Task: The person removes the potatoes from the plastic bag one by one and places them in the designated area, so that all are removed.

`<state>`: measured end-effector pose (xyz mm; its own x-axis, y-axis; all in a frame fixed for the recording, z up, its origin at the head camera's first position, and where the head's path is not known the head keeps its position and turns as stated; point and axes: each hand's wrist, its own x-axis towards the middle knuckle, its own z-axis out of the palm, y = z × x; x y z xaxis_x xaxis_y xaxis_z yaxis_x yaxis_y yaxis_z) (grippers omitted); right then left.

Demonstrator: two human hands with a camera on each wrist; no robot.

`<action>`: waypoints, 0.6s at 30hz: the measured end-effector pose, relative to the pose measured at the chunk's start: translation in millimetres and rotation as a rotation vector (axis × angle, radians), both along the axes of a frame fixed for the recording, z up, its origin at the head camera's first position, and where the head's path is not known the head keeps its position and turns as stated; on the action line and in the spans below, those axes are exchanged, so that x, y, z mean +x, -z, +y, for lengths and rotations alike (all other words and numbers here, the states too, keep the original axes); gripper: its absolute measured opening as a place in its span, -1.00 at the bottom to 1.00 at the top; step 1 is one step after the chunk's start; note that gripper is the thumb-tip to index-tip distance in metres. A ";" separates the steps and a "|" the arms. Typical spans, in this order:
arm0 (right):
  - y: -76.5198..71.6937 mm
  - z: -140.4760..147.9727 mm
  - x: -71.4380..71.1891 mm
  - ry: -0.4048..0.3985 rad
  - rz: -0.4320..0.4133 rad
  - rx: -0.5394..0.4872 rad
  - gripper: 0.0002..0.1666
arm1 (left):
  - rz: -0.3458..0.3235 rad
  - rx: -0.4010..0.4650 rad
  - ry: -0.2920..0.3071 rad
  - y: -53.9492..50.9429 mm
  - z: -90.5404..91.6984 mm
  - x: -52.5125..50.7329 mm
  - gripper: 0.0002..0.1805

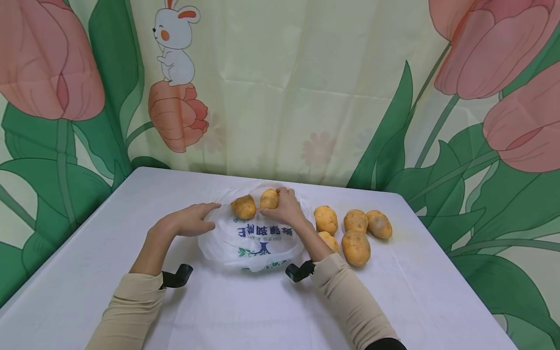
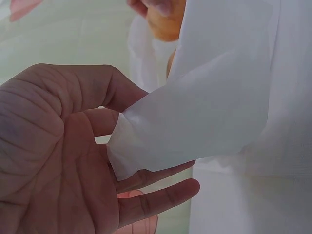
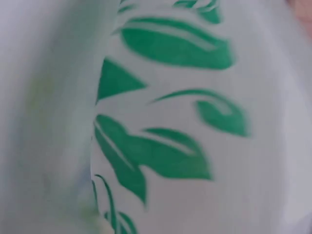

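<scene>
A white plastic bag [image 1: 267, 260] with blue lettering and green leaves lies spread on the table. My right hand [image 1: 288, 208] grips a potato [image 1: 269, 200] between fingers and thumb over the bag's far part. Just left of it, another potato [image 1: 244, 208] sits at the bag's opening. My left hand [image 1: 185, 221] is at the bag's left edge, thumb and fingers apart. In the left wrist view a loose flap of the bag [image 2: 195, 117] hangs across the left fingers [image 2: 161, 199] and hides part of them. Bag film with leaf prints [image 3: 170, 151] fills the right wrist view.
Right of the bag several potatoes [image 1: 356, 248] lie grouped on the white tablecloth [image 1: 236, 311]; my right forearm partly covers one potato [image 1: 329, 241]. Behind the table's far edge hangs a curtain [image 1: 271, 121] with tulips and a rabbit.
</scene>
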<state>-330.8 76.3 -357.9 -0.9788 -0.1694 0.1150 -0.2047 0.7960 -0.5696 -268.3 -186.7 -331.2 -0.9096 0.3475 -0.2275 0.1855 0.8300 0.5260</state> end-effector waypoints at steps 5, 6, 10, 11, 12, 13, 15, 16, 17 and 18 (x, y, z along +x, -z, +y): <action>-5.4 5.6 12.0 -0.003 0.018 -0.040 -0.02 | -0.005 0.000 0.000 1.2 0.2 -0.1 -0.28; -6.2 6.4 14.4 -0.006 0.023 -0.048 -0.02 | -0.005 0.000 0.000 1.4 -0.2 -0.2 -0.28; -7.8 10.9 24.1 -0.017 0.048 -0.080 -0.01 | -0.007 0.000 -0.001 2.7 -1.1 -0.8 -0.28; -8.0 12.2 26.5 -0.020 0.054 -0.086 0.00 | -0.009 0.000 -0.002 3.0 -1.2 -0.9 -0.27; -8.3 13.5 28.9 -0.023 0.058 -0.092 0.00 | -0.009 0.001 -0.003 3.2 -1.3 -1.1 -0.28; -8.5 15.0 31.2 -0.025 0.063 -0.098 0.00 | -0.009 0.001 -0.003 3.4 -1.3 -1.3 -0.28; -9.3 17.6 36.2 -0.029 0.068 -0.107 0.00 | -0.009 0.003 -0.004 3.5 -1.3 -1.6 -0.28; -9.5 19.0 38.2 -0.032 0.073 -0.109 0.00 | -0.009 0.003 -0.004 3.4 -1.2 -1.6 -0.28; -10.2 20.3 40.4 -0.035 0.080 -0.112 0.00 | -0.010 0.003 -0.005 3.3 -1.0 -1.7 -0.28; -10.5 21.5 42.6 -0.037 0.085 -0.116 -0.01 | -0.011 0.003 -0.006 3.1 -0.8 -1.8 -0.28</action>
